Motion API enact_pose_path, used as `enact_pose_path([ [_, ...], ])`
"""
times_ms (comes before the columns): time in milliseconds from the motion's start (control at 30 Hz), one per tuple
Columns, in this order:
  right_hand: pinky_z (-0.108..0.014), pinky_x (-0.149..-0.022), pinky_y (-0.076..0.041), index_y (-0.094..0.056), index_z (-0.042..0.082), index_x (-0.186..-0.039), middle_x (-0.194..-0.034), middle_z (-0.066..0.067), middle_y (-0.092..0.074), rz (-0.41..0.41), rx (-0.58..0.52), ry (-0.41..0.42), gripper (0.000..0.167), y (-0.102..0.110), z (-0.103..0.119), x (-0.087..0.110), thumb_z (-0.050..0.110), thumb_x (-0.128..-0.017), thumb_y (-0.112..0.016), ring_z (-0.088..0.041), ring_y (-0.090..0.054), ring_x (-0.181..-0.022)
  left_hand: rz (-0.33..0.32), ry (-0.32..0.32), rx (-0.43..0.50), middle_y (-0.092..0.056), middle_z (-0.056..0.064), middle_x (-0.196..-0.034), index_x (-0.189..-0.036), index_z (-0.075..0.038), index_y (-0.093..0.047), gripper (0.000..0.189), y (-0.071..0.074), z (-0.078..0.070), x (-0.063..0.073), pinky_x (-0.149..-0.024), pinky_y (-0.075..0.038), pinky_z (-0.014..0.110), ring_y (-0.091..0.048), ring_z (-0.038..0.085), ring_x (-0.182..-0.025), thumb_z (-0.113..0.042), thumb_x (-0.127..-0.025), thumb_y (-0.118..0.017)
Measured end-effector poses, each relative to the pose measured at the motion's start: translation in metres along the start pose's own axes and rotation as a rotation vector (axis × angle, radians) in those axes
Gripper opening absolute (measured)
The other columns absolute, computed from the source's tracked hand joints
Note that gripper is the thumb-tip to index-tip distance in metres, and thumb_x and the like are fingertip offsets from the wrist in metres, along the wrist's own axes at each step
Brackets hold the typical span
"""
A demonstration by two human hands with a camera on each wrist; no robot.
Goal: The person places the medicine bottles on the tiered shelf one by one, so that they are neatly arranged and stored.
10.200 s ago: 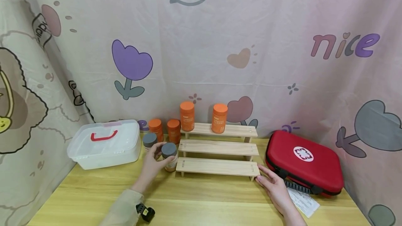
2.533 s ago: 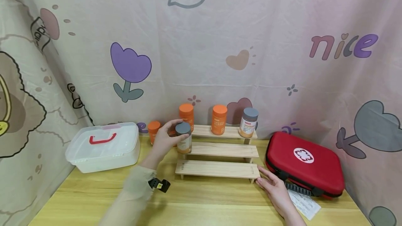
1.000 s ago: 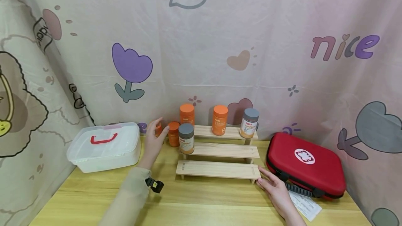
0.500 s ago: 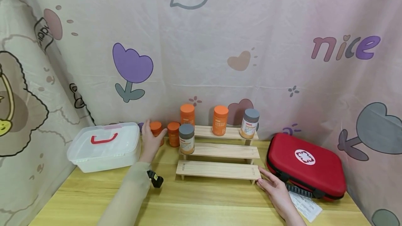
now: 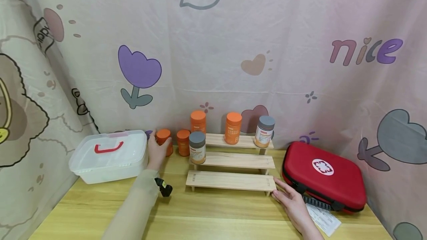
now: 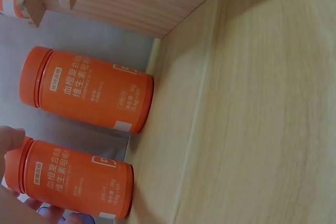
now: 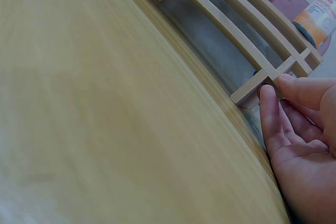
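My left hand (image 5: pixel 156 155) curls round an orange supplement bottle (image 5: pixel 164 135) standing on the table; in the left wrist view the thumb lies at its cap and fingers show behind. A second orange bottle (image 6: pixel 89 90) stands just beside it. My right hand (image 5: pixel 293 205) pinches the right end of the lowest step of a three-step wooden display rack (image 5: pixel 230 180). On its top step stand two orange bottles, one left (image 5: pixel 198 118) and one mid-step (image 5: pixel 232 129), plus a grey-capped bottle (image 5: pixel 265 132) at the right. Another grey-capped bottle (image 5: pixel 197 149) occupies the middle step's left end.
A translucent lidded box (image 5: pixel 110 162) with a red handle sits left of my left hand. To the right of the rack lies a red first-aid case (image 5: pixel 328 180), with a printed paper (image 5: pixel 323 219) partly beneath it. A patterned curtain (image 5: pixel 207 66) hangs behind the table.
Both grey-capped bottles have gone from the table onto the rack's top and middle steps. My left hand let go of the second and moved left to an orange bottle. My right hand stays put.
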State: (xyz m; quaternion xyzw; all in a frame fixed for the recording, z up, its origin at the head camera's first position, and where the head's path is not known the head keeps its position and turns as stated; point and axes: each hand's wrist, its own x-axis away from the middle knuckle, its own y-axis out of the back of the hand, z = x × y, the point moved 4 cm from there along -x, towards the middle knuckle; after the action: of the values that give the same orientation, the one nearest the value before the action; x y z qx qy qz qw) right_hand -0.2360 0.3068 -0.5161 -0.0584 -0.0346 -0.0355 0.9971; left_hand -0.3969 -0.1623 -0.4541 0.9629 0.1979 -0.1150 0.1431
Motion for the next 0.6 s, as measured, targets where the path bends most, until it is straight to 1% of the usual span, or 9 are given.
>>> enact_pose_path([
  [100,-0.028,-0.089,-0.05,-0.039,-0.003,-0.143,-0.142,-0.011,-0.038,0.0,-0.002,0.001,0.059,0.0,0.0,0.0,0.001,-0.089,-0.063,-0.008,-0.06,-0.106,-0.001,-0.002,0.006,-0.031,0.025,-0.147,-0.148,0.002,-0.026,0.073,0.002,0.002,-0.001,-0.11,-0.027,0.048,-0.032,0.039,-0.133,-0.012,-0.09,-0.067],
  [300,-0.029,-0.09,-0.049,-0.039,-0.003,-0.143,-0.13,0.008,-0.049,0.001,-0.009,-0.008,0.06,0.0,-0.001,0.001,0.001,-0.089,-0.064,-0.008,-0.059,-0.107,-0.008,-0.005,0.02,-0.038,0.022,-0.144,-0.144,0.001,-0.034,0.065,0.003,0.003,0.001,-0.107,-0.03,0.048,-0.037,0.038,-0.13,-0.012,-0.09,-0.067],
  [367,-0.029,-0.089,-0.05,-0.039,-0.003,-0.143,-0.127,0.012,-0.051,-0.003,-0.011,-0.005,0.06,0.0,0.0,0.001,0.001,-0.089,-0.064,-0.008,-0.059,-0.107,-0.01,-0.003,0.019,-0.041,0.022,-0.141,-0.142,0.001,-0.036,0.063,0.003,0.003,0.002,-0.106,-0.032,0.048,-0.04,0.037,-0.127,-0.013,-0.089,-0.068],
  [467,-0.028,-0.089,-0.05,-0.039,-0.003,-0.143,-0.129,0.01,-0.05,-0.004,-0.009,-0.001,0.06,0.0,0.0,0.0,0.001,-0.089,-0.064,-0.008,-0.059,-0.106,-0.005,0.005,0.025,-0.044,0.022,-0.138,-0.139,0.001,-0.039,0.061,0.003,0.002,0.004,-0.104,-0.034,0.047,-0.042,0.037,-0.123,-0.013,-0.088,-0.07],
  [600,-0.028,-0.09,-0.049,-0.038,-0.003,-0.143,-0.139,-0.005,-0.041,0.004,0.0,-0.004,0.06,0.0,0.001,0.0,0.002,-0.089,-0.064,-0.008,-0.059,-0.107,0.015,0.027,0.024,-0.043,0.021,-0.137,-0.138,0.0,-0.04,0.061,0.003,0.002,0.011,-0.104,-0.034,0.047,-0.042,0.036,-0.123,-0.013,-0.087,-0.071],
])
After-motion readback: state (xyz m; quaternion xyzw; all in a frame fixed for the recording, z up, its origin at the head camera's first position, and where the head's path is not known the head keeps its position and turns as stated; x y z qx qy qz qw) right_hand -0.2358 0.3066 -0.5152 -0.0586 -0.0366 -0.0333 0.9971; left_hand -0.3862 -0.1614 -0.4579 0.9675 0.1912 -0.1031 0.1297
